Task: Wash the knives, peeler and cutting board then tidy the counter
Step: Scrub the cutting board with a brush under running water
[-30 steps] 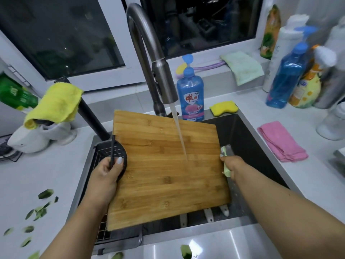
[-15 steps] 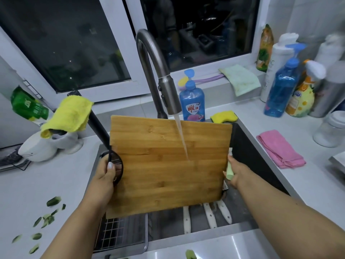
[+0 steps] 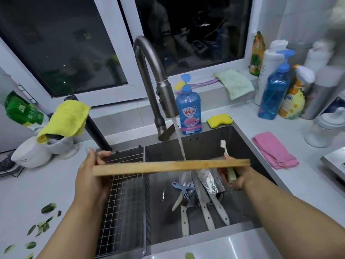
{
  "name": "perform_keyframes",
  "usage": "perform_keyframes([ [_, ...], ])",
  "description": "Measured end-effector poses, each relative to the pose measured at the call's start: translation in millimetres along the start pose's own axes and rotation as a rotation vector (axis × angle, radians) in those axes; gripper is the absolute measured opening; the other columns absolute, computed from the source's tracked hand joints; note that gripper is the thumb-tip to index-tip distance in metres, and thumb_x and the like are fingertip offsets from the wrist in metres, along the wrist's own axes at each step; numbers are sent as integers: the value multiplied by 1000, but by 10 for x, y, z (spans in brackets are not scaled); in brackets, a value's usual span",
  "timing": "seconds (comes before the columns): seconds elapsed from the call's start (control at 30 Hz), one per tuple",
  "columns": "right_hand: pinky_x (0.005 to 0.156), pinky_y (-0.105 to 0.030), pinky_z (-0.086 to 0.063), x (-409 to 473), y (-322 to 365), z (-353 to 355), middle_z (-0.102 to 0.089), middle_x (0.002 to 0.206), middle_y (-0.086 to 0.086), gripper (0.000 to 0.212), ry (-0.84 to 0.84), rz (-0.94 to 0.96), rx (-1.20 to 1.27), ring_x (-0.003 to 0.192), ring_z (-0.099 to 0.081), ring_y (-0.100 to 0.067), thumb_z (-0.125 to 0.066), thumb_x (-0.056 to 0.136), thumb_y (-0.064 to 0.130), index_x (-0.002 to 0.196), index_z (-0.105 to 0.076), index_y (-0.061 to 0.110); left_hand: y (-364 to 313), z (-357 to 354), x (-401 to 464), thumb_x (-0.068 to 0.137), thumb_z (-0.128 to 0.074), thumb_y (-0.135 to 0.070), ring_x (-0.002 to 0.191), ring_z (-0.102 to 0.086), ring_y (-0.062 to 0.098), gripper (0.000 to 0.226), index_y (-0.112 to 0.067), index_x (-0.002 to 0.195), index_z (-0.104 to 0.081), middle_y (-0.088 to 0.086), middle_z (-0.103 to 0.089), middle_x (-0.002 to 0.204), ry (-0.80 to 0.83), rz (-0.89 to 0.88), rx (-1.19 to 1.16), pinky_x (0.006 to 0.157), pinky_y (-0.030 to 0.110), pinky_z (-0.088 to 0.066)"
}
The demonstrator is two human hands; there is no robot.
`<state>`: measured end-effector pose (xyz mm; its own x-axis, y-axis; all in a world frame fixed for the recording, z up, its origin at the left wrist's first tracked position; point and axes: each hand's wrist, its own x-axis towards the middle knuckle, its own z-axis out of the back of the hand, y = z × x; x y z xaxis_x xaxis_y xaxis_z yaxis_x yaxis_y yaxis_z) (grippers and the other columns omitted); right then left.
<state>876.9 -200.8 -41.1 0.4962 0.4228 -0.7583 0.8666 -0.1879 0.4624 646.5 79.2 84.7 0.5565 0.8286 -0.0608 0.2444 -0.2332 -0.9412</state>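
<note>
Water from the faucet (image 3: 158, 86) falls onto the bamboo cutting board (image 3: 170, 166), which is held edge-on to the camera, nearly level, above the sink (image 3: 240, 139). Left hand (image 3: 89, 176) clamps the board's left end, thumb on top and fingers curled underneath. Right hand (image 3: 236, 177) grips the right end from below and, in the same grasp, holds a pale toothbrush-like brush (image 3: 226, 157) — its bristled head rises past the board's far edge, its green handle end pokes out below the palm.

Under the board, on the sink floor, lie the knives (image 3: 207, 199): a wet cleaver and several slimmer blades with cream handles pointing toward the camera. A blue peeler (image 3: 182, 188) rests just left of them, touching the pile. A wire rack (image 3: 123, 202) fills the sink's left part.

Green vegetable peelings (image 3: 42, 223) are scattered on the white counter (image 3: 37, 184) at the left. A blue dish-soap bottle (image 3: 189, 111) and a yellow sponge (image 3: 219, 120) sit behind the basin — a folded pink cloth (image 3: 273, 149) lies to the right.
</note>
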Motion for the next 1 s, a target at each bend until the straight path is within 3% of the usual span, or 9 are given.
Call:
perform_keyframes([
  [0.1, 36, -18, -46, -19, -32, 37, -62, 51, -1, 24, 15, 41, -253, 36, -56, -12, -74, 76, 34, 78, -68, 11, 47, 187, 17, 92, -54, -33, 83, -60, 11, 34, -21, 61, -62, -8, -63, 80, 62, 75, -103, 88, 37, -50],
  [0.23, 35, -19, -45, 42, -21, 85, -62, 51, -2, 32, -53, 29, -435, 37, -58, -14, -76, 76, 36, 86, -66, 8, 44, 294, 8, 83, -64, -15, 69, -69, 12, 7, -15, 88, -68, 2, -68, 84, 111, 258, -114, 64, 27, -59],
  [0.33, 52, -27, -54, 93, 27, 91, -70, 70, -9, 46, -80, 48, -566, 55, -65, -20, -82, 63, 42, 89, -69, 6, 5, 322, -12, 36, -94, -15, 71, -72, 24, 54, -7, 85, -75, 13, -72, 88, 212, 541, -153, 63, 39, -60],
  [0.4, 59, -34, -56, 99, 33, 67, -71, 83, -15, 58, -70, 58, -601, 65, -68, -27, -82, 55, 41, 98, -69, 5, -19, 312, -73, 23, -98, -19, 73, -72, 30, 72, -7, 90, -74, 16, -72, 91, 236, 644, -118, 60, 45, -59],
  [0.5, 66, -37, -55, 105, -6, 56, -71, 88, -16, 48, -68, 90, -625, 74, -68, -29, -79, 70, 33, 107, -67, 4, 59, 301, -145, 71, -79, -22, 65, -71, 29, 14, -9, 76, -77, 13, -73, 84, 138, 706, -23, 50, 40, -58],
  [0.6, 67, -33, -49, 168, -55, 113, -66, 97, -13, 46, -179, 169, -795, 84, -63, -26, -73, 81, 36, 113, -61, 5, 289, 364, -163, 79, -57, -17, 78, -65, 26, 17, -20, 92, -69, 6, -68, 96, 66, 653, -42, 50, 37, -57],
  [0.77, 76, -35, -50, 75, -126, -2, -54, 106, -5, 44, -444, 383, -1647, 85, -56, -19, -43, 95, 50, 116, -56, 14, 530, 279, -288, 77, -52, -7, 76, -66, 29, 25, -23, 91, -65, 10, -71, 87, 116, 625, -81, 48, 39, -56],
  [0.9, 83, -32, -43, -200, -538, -473, -47, 134, -9, 51, -148, 561, -1891, 103, -55, -22, -31, 102, 32, 151, -22, 23, 654, 130, -303, 71, -50, -2, 86, -61, 29, 36, -24, 98, -61, 11, -64, 106, 130, 602, -78, 65, 42, -50],
  [1.0, 79, -28, -44, -330, -850, -873, -45, 132, -3, 52, 137, 774, -1783, 101, -53, -19, -34, 101, 26, 150, -19, 37, 722, -27, -351, 81, -42, 5, 74, -65, 26, 39, -24, 97, -62, 8, -70, 90, 200, 559, -62, 56, 40, -52],
])
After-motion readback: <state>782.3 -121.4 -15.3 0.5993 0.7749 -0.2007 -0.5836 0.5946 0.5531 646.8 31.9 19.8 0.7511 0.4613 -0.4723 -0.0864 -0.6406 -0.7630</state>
